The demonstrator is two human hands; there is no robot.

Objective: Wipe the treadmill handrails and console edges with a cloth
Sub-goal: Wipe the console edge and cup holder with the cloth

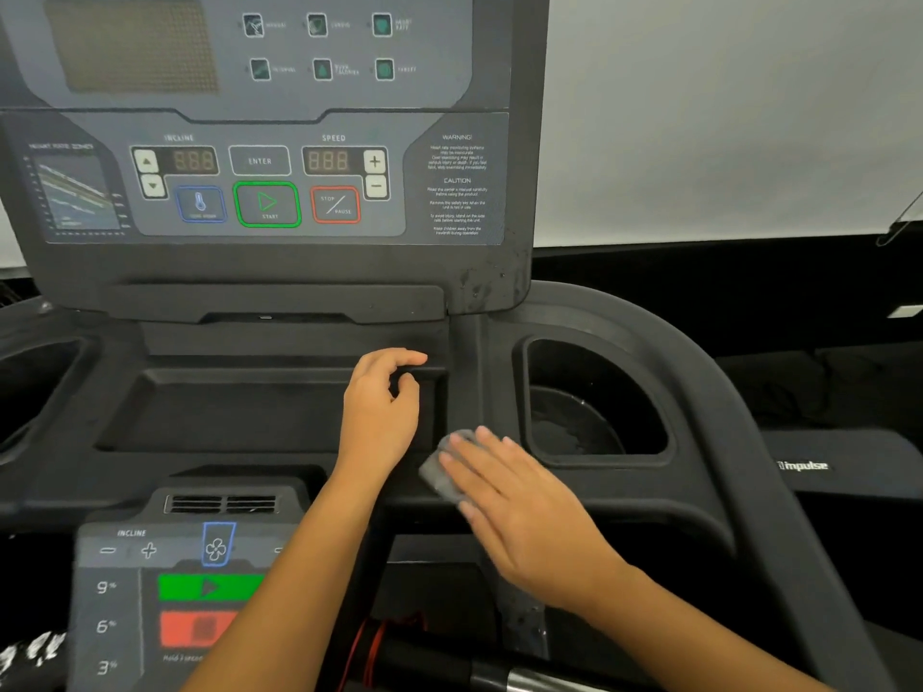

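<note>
The grey cloth (443, 473) lies on the dark console ledge (599, 484) of the treadmill, on the strip between the shallow middle tray (225, 412) and the right cup holder (594, 402). The right hand (524, 511) lies flat on the cloth with straight, spread fingers; it presses the cloth and does not clench it, and it covers most of the cloth, so only the left part of the cloth is seen. The left hand (382, 417) rests at the right end of the tray, just beside the cloth but not touching it; its fingers are loosely curled and hold nothing. Above the hands stands the upright display panel (269, 182), with a green start button (267, 204) and a red stop button (335, 204) beside it. Under the left forearm there is a lower control panel (150, 591) with a fan vent (220, 504), and a red cord (369, 646) hangs near it. The right handrail (749, 442) curves around the cup holder and comes down to the right of the right forearm.
</note>
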